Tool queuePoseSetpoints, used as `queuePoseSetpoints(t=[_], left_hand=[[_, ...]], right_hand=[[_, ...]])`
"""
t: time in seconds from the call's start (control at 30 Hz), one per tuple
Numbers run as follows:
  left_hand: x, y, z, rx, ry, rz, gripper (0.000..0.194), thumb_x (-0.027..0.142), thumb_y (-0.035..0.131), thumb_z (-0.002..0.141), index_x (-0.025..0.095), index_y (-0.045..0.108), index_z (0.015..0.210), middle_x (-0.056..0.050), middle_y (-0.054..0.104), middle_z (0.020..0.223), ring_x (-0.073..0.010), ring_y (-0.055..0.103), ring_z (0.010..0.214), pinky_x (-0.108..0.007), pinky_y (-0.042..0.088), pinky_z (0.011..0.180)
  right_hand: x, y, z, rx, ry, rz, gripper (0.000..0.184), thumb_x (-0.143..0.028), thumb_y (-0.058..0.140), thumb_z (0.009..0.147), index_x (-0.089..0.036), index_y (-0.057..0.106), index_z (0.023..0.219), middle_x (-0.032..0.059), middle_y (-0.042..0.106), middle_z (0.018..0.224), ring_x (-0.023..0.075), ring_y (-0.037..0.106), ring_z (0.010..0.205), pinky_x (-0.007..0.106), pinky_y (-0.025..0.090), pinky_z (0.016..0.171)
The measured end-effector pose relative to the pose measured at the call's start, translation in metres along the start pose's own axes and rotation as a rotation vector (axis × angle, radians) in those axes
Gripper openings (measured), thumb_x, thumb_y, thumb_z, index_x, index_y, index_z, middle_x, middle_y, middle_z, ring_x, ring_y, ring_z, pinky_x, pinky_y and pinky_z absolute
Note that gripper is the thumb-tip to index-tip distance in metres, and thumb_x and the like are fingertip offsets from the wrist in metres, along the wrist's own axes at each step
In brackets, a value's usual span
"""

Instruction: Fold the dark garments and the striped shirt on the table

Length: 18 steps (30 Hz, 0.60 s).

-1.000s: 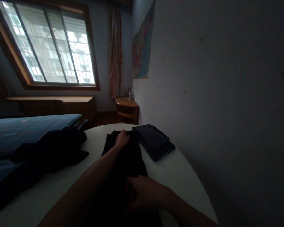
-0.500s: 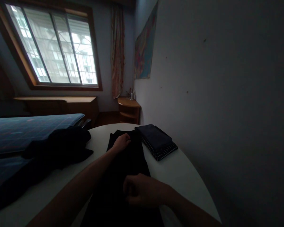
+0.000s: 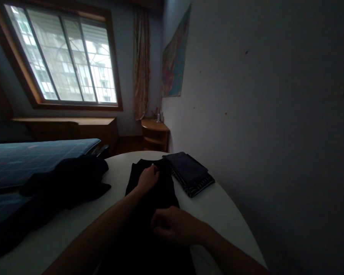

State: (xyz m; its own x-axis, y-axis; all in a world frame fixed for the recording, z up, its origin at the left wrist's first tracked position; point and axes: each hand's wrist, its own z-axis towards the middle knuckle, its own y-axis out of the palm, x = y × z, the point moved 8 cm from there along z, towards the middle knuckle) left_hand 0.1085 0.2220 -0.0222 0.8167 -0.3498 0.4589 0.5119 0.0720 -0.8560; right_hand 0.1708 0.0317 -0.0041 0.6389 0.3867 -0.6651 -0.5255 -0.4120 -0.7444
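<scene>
Garment (image 3: 164, 191) runs toward me from near the far table edge (image 3: 137, 156), my left grip (image 3: 148, 178) closer there than my right grip (image 3: 173, 224); both curled, hold unclear.

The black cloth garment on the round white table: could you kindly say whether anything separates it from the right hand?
Nothing visible does: the right hand is over the black cloth garment; the folded dark fabric stack lies beside it.

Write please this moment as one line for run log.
left hand: on black garment, toward far end | right hand: curled over nearer part, contact unclear | beside garment: folded clothes on white table
</scene>
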Motion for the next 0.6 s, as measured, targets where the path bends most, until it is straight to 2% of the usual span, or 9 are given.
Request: queuePoseSetpoints(t=[0.17, 0.27, 0.4, 0.6], left_hand=[[0.009, 0.003, -0.044, 0.012, 0.070, 0.076, 0.052, 0.041, 0.054, 0.091, 0.009, 0.052, 0.133, -0.021, 0.052, 0.140, -0.0332, 0.049, 0.129, -0.042, 0.034, 0.109], [0.013, 0.010, -0.069, -0.053, 0.169, 0.128, 0.063, 0.053, 0.049, 0.092, 0.014, 0.047, 0.141, -0.020, 0.039, 0.152, -0.0347, 0.037, 0.140, -0.046, 0.026, 0.115], [0.011, 0.013, -0.087, -0.120, 0.221, 0.111, 0.063, 0.060, 0.042, 0.094, 0.024, 0.045, 0.145, -0.013, 0.032, 0.158, -0.0326, 0.026, 0.146, -0.050, 0.021, 0.118], [0.011, 0.011, -0.091, -0.161, 0.235, 0.095, 0.063, 0.055, 0.044, 0.094, 0.024, 0.040, 0.149, -0.011, 0.029, 0.159, -0.0302, 0.022, 0.148, -0.050, 0.017, 0.120]], right_hand=[[0.044, -0.063, 0.018, 0.366, 0.204, -0.178, 0.022, -0.025, 0.050, 0.092, -0.019, 0.067, 0.105, 0.0035, 0.073, 0.092, 0.0147, 0.067, 0.081, 0.023, 0.044, 0.069], [0.068, -0.102, 0.040, 0.472, 0.331, -0.454, 0.028, -0.026, 0.042, 0.099, -0.020, 0.064, 0.114, 0.0051, 0.073, 0.106, 0.0157, 0.067, 0.094, 0.024, 0.044, 0.077], [0.088, -0.136, 0.080, 0.497, 0.401, -0.606, 0.033, -0.020, 0.035, 0.100, -0.017, 0.061, 0.121, 0.0115, 0.067, 0.119, 0.0206, 0.063, 0.106, 0.028, 0.043, 0.084], [0.101, -0.150, 0.124, 0.412, 0.421, -0.792, 0.036, -0.010, 0.036, 0.096, -0.013, 0.065, 0.117, 0.0168, 0.060, 0.128, 0.0269, 0.051, 0.120, 0.035, 0.040, 0.092]])
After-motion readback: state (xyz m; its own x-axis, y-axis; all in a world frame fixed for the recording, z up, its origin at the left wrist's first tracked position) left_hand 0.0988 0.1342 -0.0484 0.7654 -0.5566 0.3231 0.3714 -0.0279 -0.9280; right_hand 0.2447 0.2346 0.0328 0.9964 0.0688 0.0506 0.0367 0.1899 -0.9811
